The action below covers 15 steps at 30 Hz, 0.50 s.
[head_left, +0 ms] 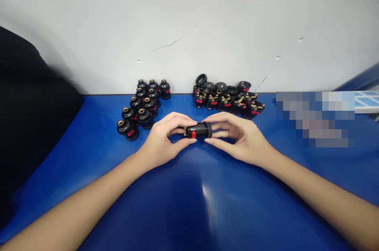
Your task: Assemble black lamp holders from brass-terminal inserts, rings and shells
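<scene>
Between my hands a black lamp socket (201,130) lies sideways above the blue table (183,203). Its brass contacts point left, a red tab shows on its side, and a ribbed ring sits at its right end. My left hand (168,136) grips the contact end with thumb and fingers. The ribbed end is pinched by my right hand (237,134). Behind the right hand, several open socket bodies (225,102) show brass contacts and red tabs. Loose black caps and rings (220,87) lie among them.
Several capped lamp sockets (145,118) stand in rows at the left. A white wall (177,25) rises behind the table. Black fabric (29,104) covers the left side. On the right are a blurred-out patch (315,120) and a blue-and-white panel (367,100).
</scene>
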Each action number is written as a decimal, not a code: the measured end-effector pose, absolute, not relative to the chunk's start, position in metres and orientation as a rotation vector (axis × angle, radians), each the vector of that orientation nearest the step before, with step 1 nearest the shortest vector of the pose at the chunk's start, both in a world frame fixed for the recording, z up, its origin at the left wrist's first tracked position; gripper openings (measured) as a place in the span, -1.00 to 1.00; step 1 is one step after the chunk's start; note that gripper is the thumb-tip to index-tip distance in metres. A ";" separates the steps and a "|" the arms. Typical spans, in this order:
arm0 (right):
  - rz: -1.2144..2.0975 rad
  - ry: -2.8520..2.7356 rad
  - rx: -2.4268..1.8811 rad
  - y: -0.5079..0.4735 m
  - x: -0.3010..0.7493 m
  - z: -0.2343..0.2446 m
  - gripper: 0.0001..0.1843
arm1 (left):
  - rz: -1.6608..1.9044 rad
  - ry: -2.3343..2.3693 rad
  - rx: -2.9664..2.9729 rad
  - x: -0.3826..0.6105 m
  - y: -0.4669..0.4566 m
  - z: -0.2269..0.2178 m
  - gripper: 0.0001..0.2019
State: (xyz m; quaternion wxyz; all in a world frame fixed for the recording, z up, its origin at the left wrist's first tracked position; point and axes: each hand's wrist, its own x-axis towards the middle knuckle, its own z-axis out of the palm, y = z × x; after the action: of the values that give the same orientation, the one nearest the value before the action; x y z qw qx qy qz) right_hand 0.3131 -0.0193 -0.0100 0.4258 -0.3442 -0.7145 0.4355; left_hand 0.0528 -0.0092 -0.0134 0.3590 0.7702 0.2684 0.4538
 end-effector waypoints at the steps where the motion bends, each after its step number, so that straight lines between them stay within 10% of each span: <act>1: 1.104 -1.782 -0.881 -0.019 0.313 -0.010 -0.54 | 1.175 0.699 2.023 0.053 -0.010 -0.012 -0.71; 12: 1.330 -1.648 -0.821 -0.023 0.308 -0.003 -0.59 | 1.136 0.721 2.198 0.053 -0.013 -0.003 -0.49; 15: 1.311 -1.662 -0.816 -0.023 0.308 -0.003 -0.57 | 1.123 0.826 2.214 0.054 -0.014 0.000 -0.69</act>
State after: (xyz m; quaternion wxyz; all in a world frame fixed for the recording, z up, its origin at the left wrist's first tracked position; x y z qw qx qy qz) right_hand 0.3081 -0.0227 -0.0033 0.4225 -0.3260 -0.6640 0.5238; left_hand 0.0536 -0.0140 -0.0004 0.2598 0.8171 0.3051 0.4144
